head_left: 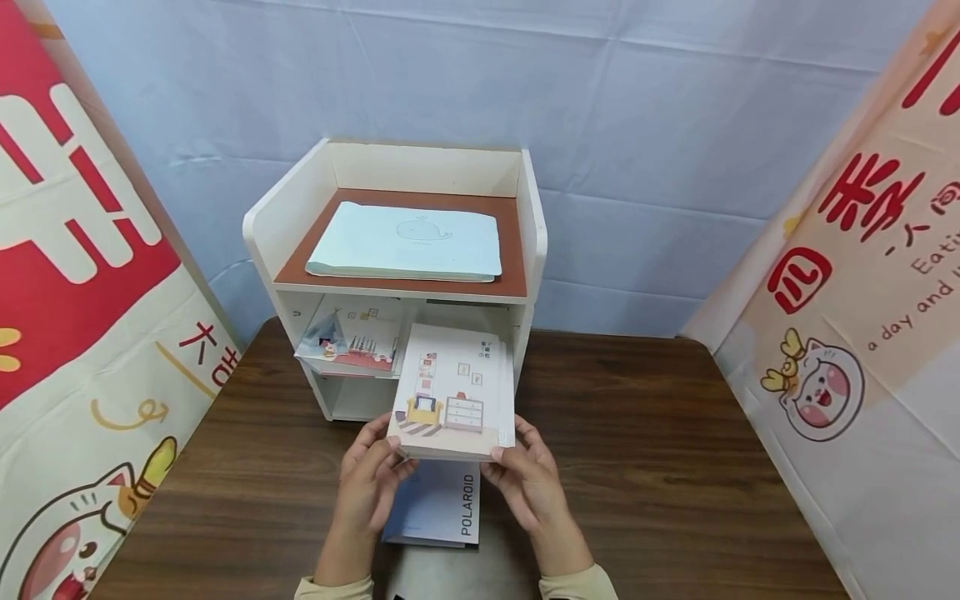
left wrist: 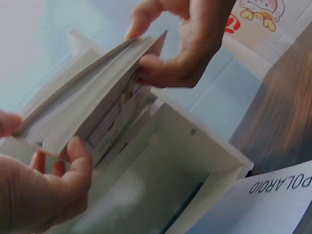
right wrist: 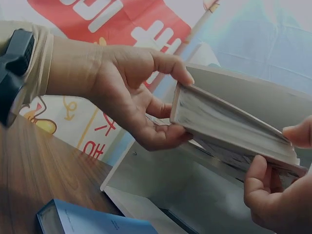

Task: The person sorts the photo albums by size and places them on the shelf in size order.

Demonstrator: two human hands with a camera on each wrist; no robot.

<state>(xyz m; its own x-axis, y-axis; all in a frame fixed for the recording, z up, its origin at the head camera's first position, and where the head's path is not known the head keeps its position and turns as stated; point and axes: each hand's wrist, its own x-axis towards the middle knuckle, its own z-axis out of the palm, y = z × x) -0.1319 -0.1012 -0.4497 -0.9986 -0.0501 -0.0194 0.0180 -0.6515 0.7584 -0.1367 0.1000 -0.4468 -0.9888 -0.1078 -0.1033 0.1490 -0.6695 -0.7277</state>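
Note:
My two hands hold a thick book (head_left: 450, 392) with a cartoon room on its white cover, showing an armchair and a drawer unit. My left hand (head_left: 371, 475) grips its near left corner, thumb on the cover and fingers beneath. At the near right corner, my right hand (head_left: 528, 475) grips it the same way. The book's far end overlaps the right part of the shelf unit's middle compartment. In the right wrist view, many pages show along the edge of the book (right wrist: 234, 131). A blue book (head_left: 435, 504) marked POLAROID lies below it on the table.
The white shelf unit (head_left: 534, 242) stands against a pale blue cloth backdrop. A book with a whale drawing (head_left: 420, 242) lies on its brown top. Another illustrated book (head_left: 375, 333) and a clear plastic sleeve (head_left: 324, 340) sit in the middle compartment's left. Printed banners flank the dark wooden table (head_left: 637, 450).

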